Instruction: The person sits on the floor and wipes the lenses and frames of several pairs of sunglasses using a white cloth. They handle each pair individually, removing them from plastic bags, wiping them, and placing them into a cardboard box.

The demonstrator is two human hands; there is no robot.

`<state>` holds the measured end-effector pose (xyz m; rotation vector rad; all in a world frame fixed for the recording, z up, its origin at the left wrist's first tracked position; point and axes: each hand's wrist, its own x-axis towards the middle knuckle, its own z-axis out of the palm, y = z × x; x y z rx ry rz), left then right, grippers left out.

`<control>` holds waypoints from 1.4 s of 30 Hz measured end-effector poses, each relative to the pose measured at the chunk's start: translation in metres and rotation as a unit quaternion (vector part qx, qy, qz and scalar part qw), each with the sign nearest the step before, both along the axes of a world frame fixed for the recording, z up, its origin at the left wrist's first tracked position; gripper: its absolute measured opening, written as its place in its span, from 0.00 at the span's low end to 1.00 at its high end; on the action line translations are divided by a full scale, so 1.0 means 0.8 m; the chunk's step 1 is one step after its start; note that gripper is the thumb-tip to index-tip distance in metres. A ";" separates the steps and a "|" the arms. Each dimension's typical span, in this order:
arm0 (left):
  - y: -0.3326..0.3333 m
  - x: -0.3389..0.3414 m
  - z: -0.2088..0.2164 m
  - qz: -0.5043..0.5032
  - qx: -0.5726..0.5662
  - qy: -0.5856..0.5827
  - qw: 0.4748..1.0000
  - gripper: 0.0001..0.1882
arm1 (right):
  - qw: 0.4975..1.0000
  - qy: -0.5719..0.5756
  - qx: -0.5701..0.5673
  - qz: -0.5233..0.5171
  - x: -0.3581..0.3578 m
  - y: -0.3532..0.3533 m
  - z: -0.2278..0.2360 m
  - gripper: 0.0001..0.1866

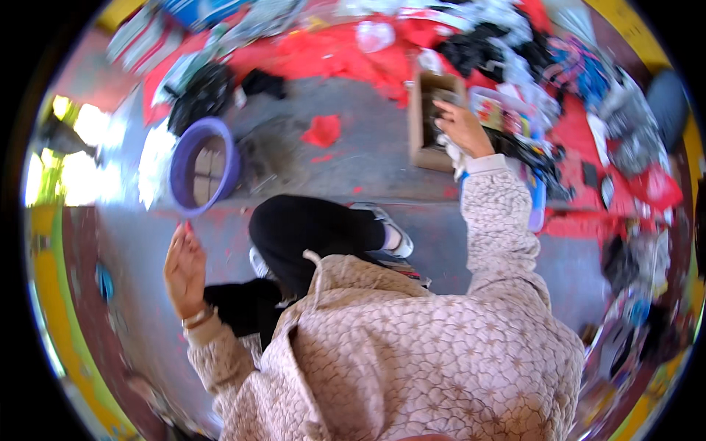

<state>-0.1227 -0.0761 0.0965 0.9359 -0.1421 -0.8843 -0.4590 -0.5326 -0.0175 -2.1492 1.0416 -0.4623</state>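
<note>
A grey concrete floor [353, 140] is carrying everything. A purple basin [204, 166] is sitting at nine o'clock, a red scrap [322, 130] is lying near the middle, and an open cardboard box [434, 117] is resting at one o'clock. Red cloth [331, 51] is spreading at twelve o'clock, with dark and pale clothes [485, 44] lying heaped on it toward two.

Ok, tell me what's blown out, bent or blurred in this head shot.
Head view: sunlight blows out the left edge beside the purple basin; fisheye bends everything toward the dark round rim; the heap of red cloth smears at the top; the right hand at the cardboard box and the left hand stay fairly sharp.
</note>
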 end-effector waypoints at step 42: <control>0.097 0.021 -0.033 -0.013 -0.046 -0.005 0.999 0.18 | 0.960 0.166 -0.207 -0.090 -0.063 0.153 -0.035 0.21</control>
